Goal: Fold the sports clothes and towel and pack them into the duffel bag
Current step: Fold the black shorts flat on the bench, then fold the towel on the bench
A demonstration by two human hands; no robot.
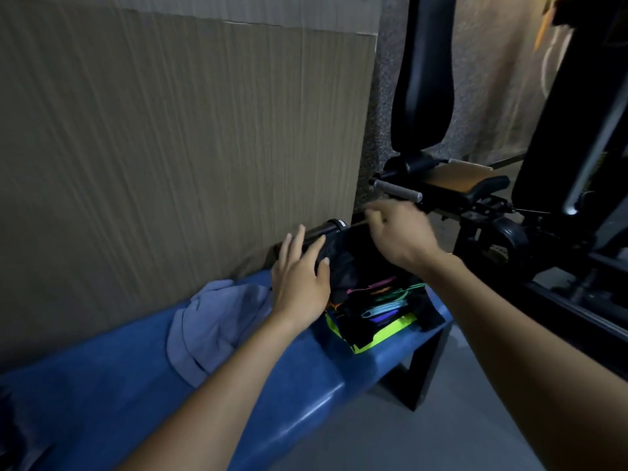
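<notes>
A black duffel bag (421,311) stands open at the right end of a blue padded bench (102,396). Inside it lies dark clothing with neon yellow, pink and blue trim (380,314). My left hand (300,280) rests with straight fingers on the bag's near left edge. My right hand (397,232) hovers over the bag's far rim with its fingers curled; it seems to pinch the rim, but blur hides the grip. A crumpled grey-blue garment (214,321) lies on the bench left of the bag.
A large cardboard sheet (170,147) leans against the wall behind the bench. Black gym equipment (509,198) with a padded seat and a grey handle stands right of the bag. Grey floor (407,443) shows below the bench end.
</notes>
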